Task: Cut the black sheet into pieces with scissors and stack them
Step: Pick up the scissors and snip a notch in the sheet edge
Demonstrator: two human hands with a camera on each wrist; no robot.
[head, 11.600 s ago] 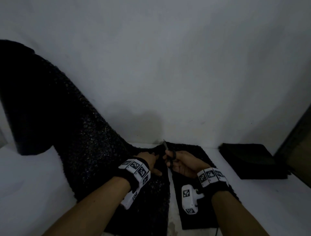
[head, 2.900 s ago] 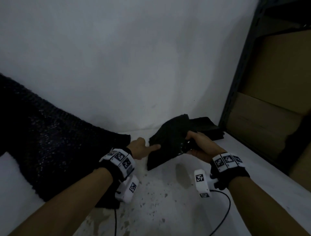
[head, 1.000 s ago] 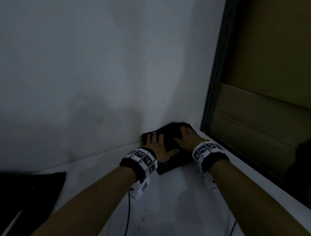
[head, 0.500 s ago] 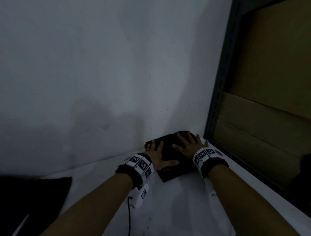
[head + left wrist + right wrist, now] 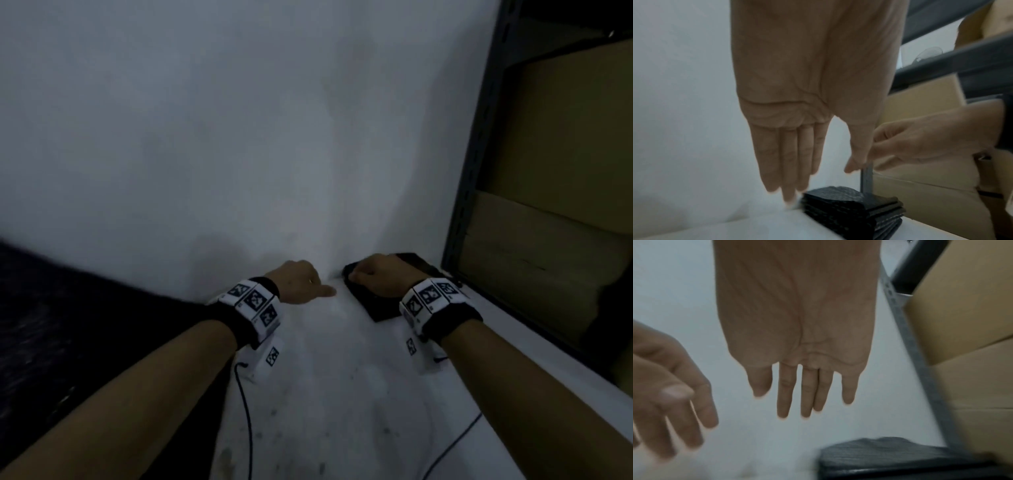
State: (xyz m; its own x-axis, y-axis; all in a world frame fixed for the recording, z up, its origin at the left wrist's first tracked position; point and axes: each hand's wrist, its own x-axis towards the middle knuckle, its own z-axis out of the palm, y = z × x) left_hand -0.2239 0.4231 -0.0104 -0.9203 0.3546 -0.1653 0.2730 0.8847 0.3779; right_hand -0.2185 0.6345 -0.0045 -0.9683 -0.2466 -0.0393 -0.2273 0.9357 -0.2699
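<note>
The large black textured sheet (image 5: 68, 329) is back in the head view, filling the lower left of the frame, where half a second ago only a corner of it showed; the view has swung left, away from the brown cardboard boxes on the dark metal shelf (image 5: 548, 212) at the right edge. On the white tabletop (image 5: 335, 394), right of centre against the wall, sits the low stack of cut black pieces (image 5: 380, 308), squared up and lying flat. Both hands, pressed flat on that stack a moment ago, have come off it. The right hand (image 5: 380, 277) hovers over the stack's near part, and its wrist view shows the fingers (image 5: 805, 392) straight, slightly spread and holding nothing, with the stack below them at the lower right. The left hand (image 5: 298, 284) is just left of the stack, fingers extended together and empty, tips beside the stack's corner in its wrist view. The scissors are not visible in any view. My reading: this piece is stacked, and the next cut on the remaining sheet comes next.
</note>
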